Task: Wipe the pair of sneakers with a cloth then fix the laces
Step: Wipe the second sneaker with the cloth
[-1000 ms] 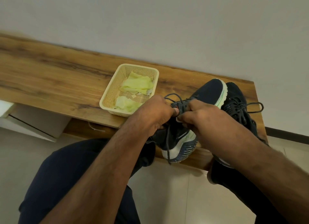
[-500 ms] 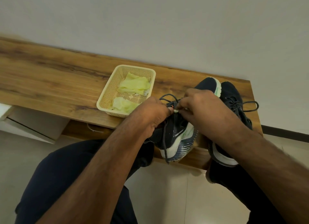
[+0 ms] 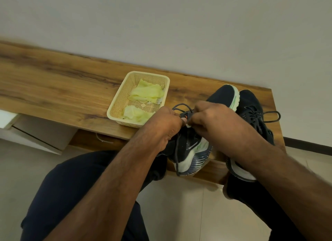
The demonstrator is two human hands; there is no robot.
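Two dark navy sneakers with pale green-white soles stand on the wooden bench (image 3: 53, 82) at its right end. The left sneaker (image 3: 192, 147) is tilted on its side, heel over the bench's front edge. My left hand (image 3: 165, 120) and my right hand (image 3: 210, 116) meet above its tongue, each pinching its dark lace (image 3: 181, 107); a loop rises between them and one lace end hangs down the side. The right sneaker (image 3: 251, 107) lies beside it, partly under my right forearm, with a lace loop sticking out to the right. Yellow-green cloths (image 3: 147, 93) lie in the basket.
A cream plastic basket (image 3: 118, 100) sits on the bench just left of my hands. A white wall runs behind the bench. My dark-trousered legs are below, over a tiled floor. A white drawer unit (image 3: 36, 133) is under the bench at the left.
The hands have stayed together on the left sneaker's lace, with the right hand shifting a little further over the tongue. The camera has tilted slightly.
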